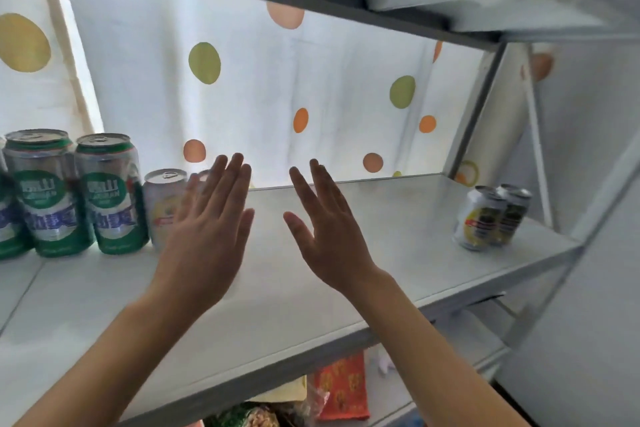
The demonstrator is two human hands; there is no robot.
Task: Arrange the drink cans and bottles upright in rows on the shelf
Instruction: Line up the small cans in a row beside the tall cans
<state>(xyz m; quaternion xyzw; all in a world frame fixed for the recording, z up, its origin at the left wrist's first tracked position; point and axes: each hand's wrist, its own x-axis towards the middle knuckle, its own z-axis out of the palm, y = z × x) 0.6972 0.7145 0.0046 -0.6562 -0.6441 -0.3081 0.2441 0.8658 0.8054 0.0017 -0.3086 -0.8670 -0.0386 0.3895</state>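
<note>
Head view: I noted left hand and right hand both released, fingers straight, grasping nothing, above the shelf middle. Green beer cans and a pale can stood upright at the left edge; two yellow-label cans near the right edge.

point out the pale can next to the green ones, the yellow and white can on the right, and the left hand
pale can (162, 208), head view, on its side wall left of the hand
yellow and white can (479, 224), head view, on its label
left hand (204, 236), head view, on the back of the hand
</note>
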